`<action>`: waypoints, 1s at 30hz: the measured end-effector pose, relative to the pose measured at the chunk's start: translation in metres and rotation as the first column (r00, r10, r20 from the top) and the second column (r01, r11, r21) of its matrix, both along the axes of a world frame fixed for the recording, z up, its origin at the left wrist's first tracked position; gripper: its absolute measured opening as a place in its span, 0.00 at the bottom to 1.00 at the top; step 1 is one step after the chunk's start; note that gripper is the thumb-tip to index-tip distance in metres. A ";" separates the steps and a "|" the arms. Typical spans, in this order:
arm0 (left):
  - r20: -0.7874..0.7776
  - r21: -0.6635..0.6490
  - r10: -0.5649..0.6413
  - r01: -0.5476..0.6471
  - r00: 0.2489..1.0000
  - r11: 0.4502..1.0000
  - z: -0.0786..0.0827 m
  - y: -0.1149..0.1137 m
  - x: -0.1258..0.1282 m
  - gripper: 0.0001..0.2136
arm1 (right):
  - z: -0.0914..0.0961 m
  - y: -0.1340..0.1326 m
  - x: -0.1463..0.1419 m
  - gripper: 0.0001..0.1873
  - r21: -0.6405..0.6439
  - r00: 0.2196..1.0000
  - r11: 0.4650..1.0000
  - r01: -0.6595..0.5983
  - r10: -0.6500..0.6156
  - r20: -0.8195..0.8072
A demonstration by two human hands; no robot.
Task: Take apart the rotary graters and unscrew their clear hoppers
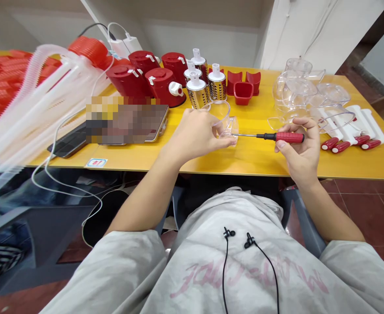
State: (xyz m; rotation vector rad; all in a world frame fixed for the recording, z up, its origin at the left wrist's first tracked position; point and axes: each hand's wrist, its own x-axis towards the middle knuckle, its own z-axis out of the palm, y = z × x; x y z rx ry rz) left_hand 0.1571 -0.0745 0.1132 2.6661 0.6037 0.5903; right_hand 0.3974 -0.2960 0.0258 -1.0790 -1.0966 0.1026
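My left hand grips a clear plastic part with a round rim, just above the table's near side. In my right hand is a screwdriver with a red and black handle, held level between thumb and fingers. Its thin metal shaft points left, and the tip meets the clear part beside my left thumb. Whether a screw sits at the tip is too small to tell. Behind my left hand stand metal grater drums with white stems.
Red grater housings and small red hoppers stand at the back of the yellow table. Clear plastic parts and white handles with red grips lie right. Tablet-like devices, a white cable and clear plastic sleeves are left.
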 end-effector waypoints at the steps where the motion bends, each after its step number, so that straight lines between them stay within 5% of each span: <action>1: 0.000 -0.003 0.002 -0.002 1.000 1.000 0.000 0.000 0.000 0.16 | 0.000 0.000 0.000 0.32 0.009 1.000 1.000 -0.002 0.002 0.000; 13: 0.013 -0.034 0.002 -0.002 1.000 0.999 0.001 -0.001 -0.001 0.15 | 0.001 0.001 0.002 0.22 0.032 1.000 0.999 -0.006 0.005 0.023; 30: 0.028 -0.038 -0.006 0.007 1.000 0.999 0.000 0.001 0.000 0.17 | -0.003 0.004 0.004 0.22 0.076 0.999 0.997 -0.032 0.030 0.027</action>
